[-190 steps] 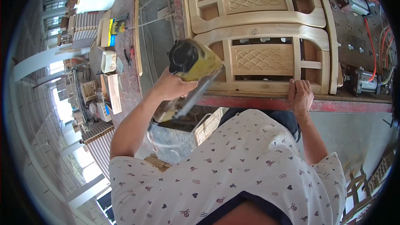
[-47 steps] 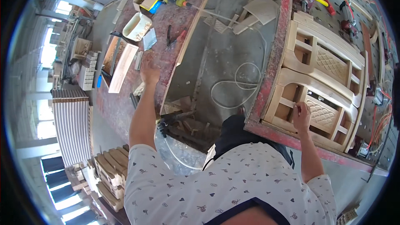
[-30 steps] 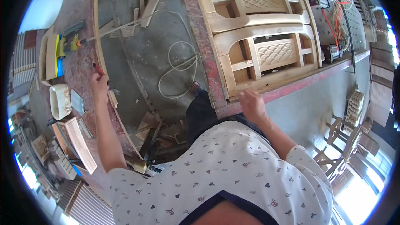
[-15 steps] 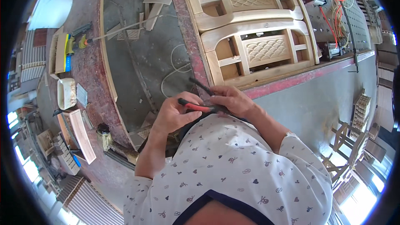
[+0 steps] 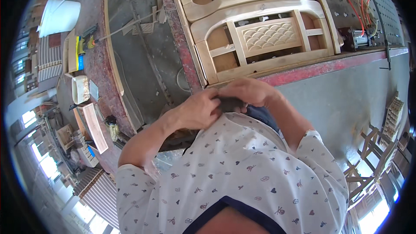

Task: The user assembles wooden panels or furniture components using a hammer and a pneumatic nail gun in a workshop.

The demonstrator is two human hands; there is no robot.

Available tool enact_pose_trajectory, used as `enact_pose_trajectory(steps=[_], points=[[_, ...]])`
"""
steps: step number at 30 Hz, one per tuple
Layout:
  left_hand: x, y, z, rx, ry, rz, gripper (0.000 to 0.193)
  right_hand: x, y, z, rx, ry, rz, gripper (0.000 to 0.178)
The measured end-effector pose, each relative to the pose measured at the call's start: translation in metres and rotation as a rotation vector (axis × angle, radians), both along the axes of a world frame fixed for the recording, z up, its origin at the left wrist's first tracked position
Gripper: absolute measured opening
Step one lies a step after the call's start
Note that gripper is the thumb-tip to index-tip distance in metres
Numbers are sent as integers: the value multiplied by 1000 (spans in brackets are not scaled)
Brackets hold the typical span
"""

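Observation:
At my waist, in front of the white printed shirt (image 5: 242,147), both hands are close together with bent fingers. My left hand (image 5: 197,110) is closed, its fingertips against a dark, blurred thing (image 5: 230,103) whose kind I cannot make out. Over the top of it curls my right hand (image 5: 249,91), also closed, with its fingers partly hidden. Just beyond the hands lies the near corner of a red-edged bench (image 5: 299,74), which carries pale wooden framed panels with a carved scale pattern (image 5: 272,37).
To the right, cylinders (image 5: 353,38) with orange hoses sit on a perforated metal plate (image 5: 383,13). On the left bench (image 5: 102,60) are a yellow-and-black tool (image 5: 89,43), a white bucket (image 5: 60,16), a pale container (image 5: 81,89) and a wooden board (image 5: 95,128). Wooden racks (image 5: 375,151) stand at right.
The red-and-black handle in my left hand and the dark rod in my right no longer show. My hands have drawn together at my waist; the view has shifted.

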State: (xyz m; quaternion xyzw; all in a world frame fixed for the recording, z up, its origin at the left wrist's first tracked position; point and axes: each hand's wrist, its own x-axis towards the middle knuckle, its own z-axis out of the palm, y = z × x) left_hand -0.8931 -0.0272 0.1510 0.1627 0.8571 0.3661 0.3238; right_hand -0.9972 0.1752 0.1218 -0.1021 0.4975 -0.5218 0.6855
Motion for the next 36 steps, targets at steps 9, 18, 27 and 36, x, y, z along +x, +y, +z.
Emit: enact_pose_trajectory(steps=[9, 18, 27, 36], points=[[-26, 44, -66, 1427, -969, 940, 20, -34, 61, -59, 277, 519, -566, 31], [-32, 87, -118, 1770, -871, 1185, 22, -31, 26, -54, 192, 390, -473, 26], [-22, 106, -124, 1865, -777, 1277, 26, -33, 30, -63, 98, 240, -576, 19], [-28, 110, -127, 2056, -748, 1188, 26, -37, 29, -68, 93, 196, -597, 22]])
